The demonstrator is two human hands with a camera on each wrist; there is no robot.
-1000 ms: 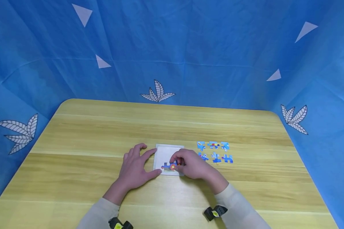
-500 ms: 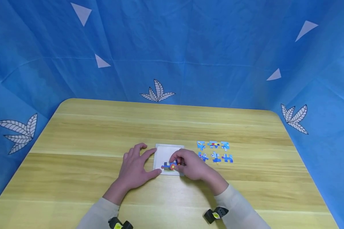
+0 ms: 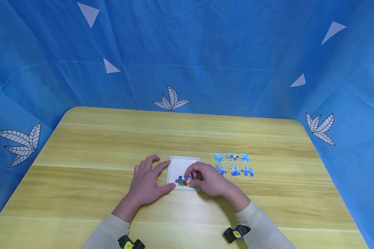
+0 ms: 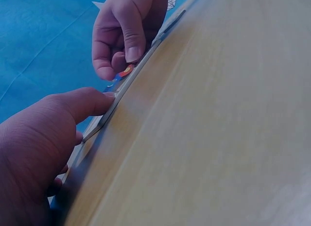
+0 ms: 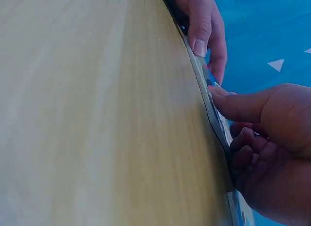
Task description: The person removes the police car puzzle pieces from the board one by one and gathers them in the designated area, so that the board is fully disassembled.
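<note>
A square white puzzle tray (image 3: 176,168) lies on the table, with blue puzzle pieces (image 3: 180,180) along its near side. My left hand (image 3: 145,183) is spread at the tray's left side, its thumb and forefinger touching the rim near two corners. In the left wrist view the left thumb (image 4: 90,102) rests over the tray's edge. Over the tray's lower right, my right hand (image 3: 207,178) pinches a puzzle piece (image 3: 188,180) with a red and yellow round print between thumb and forefinger. The fingers hide part of that piece and the tray's lower right corner.
To the right of the tray, several loose blue puzzle pieces (image 3: 232,157) lie in two rows. A wooden table (image 3: 112,138) extends all round, with a blue patterned cloth (image 3: 187,45) behind and at the sides.
The puzzle piece in my right hand has tilted slightly, with the fingers shifting a little around it. My left hand and the tray have stayed in place.
</note>
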